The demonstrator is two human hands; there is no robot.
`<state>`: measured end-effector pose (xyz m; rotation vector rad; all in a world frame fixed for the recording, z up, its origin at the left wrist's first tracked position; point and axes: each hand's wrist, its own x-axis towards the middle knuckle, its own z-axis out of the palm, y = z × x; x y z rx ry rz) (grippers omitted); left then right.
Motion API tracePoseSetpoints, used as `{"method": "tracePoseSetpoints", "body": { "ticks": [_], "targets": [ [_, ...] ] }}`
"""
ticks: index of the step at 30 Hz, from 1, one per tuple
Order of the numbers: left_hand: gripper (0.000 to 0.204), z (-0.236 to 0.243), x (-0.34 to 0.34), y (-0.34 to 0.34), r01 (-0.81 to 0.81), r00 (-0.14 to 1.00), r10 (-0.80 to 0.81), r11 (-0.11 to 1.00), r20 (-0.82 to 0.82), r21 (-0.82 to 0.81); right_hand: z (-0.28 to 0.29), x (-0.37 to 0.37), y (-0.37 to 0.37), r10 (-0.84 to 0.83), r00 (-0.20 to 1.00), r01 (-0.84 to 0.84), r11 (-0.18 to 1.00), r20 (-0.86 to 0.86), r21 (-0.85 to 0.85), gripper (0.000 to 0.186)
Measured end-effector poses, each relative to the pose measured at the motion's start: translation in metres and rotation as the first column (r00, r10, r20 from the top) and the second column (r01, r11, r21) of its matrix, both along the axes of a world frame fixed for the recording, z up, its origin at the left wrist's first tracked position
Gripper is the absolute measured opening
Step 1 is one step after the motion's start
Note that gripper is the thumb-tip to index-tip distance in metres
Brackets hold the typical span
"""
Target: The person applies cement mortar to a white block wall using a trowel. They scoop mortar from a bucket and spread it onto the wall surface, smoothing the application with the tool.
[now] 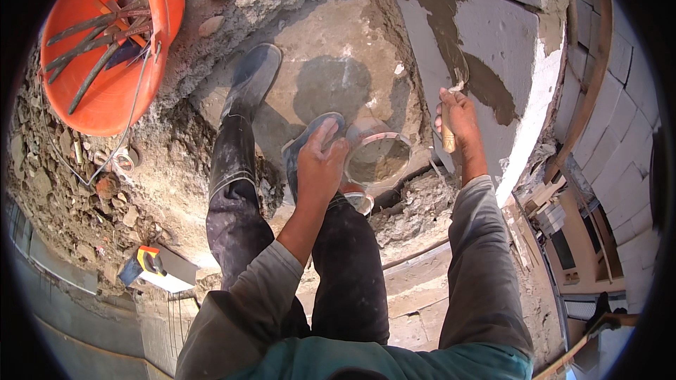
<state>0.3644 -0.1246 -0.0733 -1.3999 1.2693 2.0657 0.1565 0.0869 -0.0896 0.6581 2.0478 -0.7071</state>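
My right hand (459, 119) grips the wooden handle of a trowel (448, 134). The trowel's blade touches wet grey mortar (451, 39), smeared in a long band over a large pale block (503, 28). My left hand (322, 158) hangs above my right boot, its fingers loosely stretched and nothing seen in them. Beside that hand stands a round bucket (352, 146) with brownish-grey contents; its depth is hard to judge.
An orange tub (151, 91) of hand tools lies tilted at upper left, near rubble (105, 218). A handsaw (169, 271) rests at lower left. Rough, broken concrete surrounds my boots (253, 74). A block wall (612, 119) and a wooden strip (598, 77) rise on the right.
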Motion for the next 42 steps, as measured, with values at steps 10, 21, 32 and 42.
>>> {"method": "tracePoseSetpoints", "body": {
  "ticks": [10, 21, 32, 42],
  "targets": [
    [0.048, 0.002, 0.008, 0.013, 0.043, 0.999, -0.044, 0.998, -0.031, -0.039, 0.034, 0.162, 0.184, 0.026, 0.99, 0.009, 0.968, -0.139, 0.249, 0.034],
    [0.048, 0.005, 0.016, 0.03, 0.194, 0.976, -0.191, 0.981, 0.104, -0.016, -0.015, 0.358, 0.172, 0.409, 0.889, -0.454, 0.842, 0.205, 0.291, 0.038],
    [0.044, -0.001, 0.044, 0.054, 0.399, 0.899, -0.391, 0.917, 0.196, 0.001, -0.134, 0.373, 0.142, 0.221, 0.972, -0.233, 0.953, 0.079, 0.194, 0.039],
    [0.044, -0.009, 0.055, 0.067, 0.53, 0.838, -0.52, 0.847, 0.166, -0.025, -0.139, 0.408, 0.159, -0.267, 0.921, 0.257, 0.964, -0.283, -0.072, 0.031]
  ]
}}
